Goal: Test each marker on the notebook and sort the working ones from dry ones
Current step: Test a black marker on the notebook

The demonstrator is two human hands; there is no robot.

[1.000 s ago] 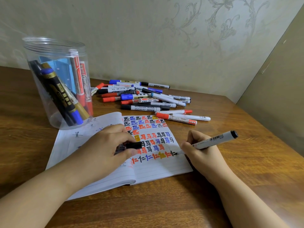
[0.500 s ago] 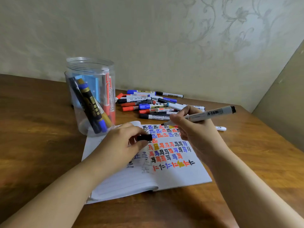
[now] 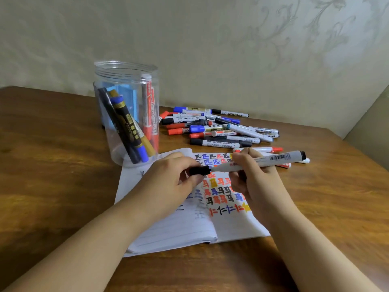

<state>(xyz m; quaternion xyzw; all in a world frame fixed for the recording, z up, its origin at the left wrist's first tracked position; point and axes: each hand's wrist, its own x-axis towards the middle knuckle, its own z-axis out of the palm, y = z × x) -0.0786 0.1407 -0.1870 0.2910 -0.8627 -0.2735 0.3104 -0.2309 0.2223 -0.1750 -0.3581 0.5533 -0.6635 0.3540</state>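
An open notebook (image 3: 229, 226) lies on the wooden table (image 3: 52, 175), its right page full of coloured test marks. Above the page my right hand (image 3: 255, 180) grips a white marker (image 3: 273, 160) with a black end, held almost level. My left hand (image 3: 168, 182) pinches the marker's black cap (image 3: 199, 170), which meets the marker's tip end. A clear plastic jar (image 3: 126, 114) behind the notebook holds several markers. A loose pile of markers (image 3: 219, 128) lies on the table beyond the notebook.
A patterned wall runs close behind the table. The table's right edge (image 3: 357, 148) falls away toward a plain surface. Two markers with red caps (image 3: 271, 149) lie just past the notebook's top edge, under my right hand.
My right hand lifted the marker off the page and turned it level. Both hands came together, and the black cap in my left hand now meets the marker's tip.
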